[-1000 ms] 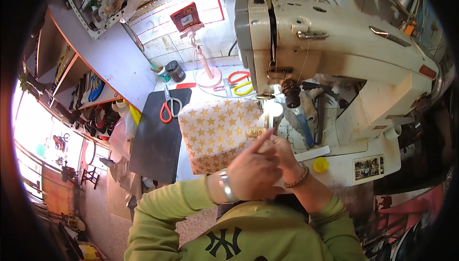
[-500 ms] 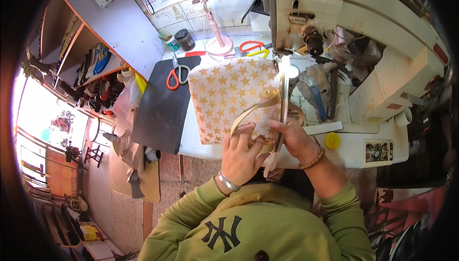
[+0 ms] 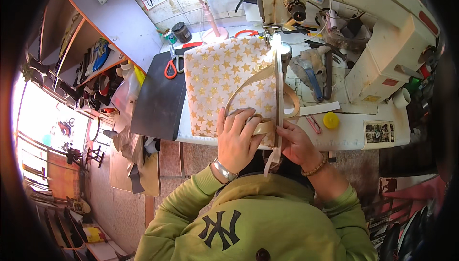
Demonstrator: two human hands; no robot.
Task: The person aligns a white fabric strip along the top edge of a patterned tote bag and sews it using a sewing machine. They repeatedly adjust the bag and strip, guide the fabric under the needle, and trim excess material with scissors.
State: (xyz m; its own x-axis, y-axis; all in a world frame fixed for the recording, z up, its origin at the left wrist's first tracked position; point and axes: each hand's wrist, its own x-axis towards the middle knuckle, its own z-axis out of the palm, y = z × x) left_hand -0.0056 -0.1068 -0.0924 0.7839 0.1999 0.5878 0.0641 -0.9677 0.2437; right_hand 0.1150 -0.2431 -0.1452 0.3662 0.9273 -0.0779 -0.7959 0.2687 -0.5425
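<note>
Lining up for stitching, likely: your left hand (image 3: 237, 139) grasps the flat gold strap (image 3: 258, 76), right hand (image 3: 300, 145) pinches the narrow pale edging strip (image 3: 279, 84). White gold-starred fabric panel (image 3: 210, 86) lies on the white sewing table (image 3: 346, 139). Next calls for strap clear, strip straight.

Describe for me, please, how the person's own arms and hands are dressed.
The left sleeve and right sleeve are plain yellowish green. Both the left hand and right hand are ungloved. A shiny silver-coloured band circles the left wrist; whether it is a watch or bracelet is unclear. A brownish beaded bracelet circles the right wrist.
</note>
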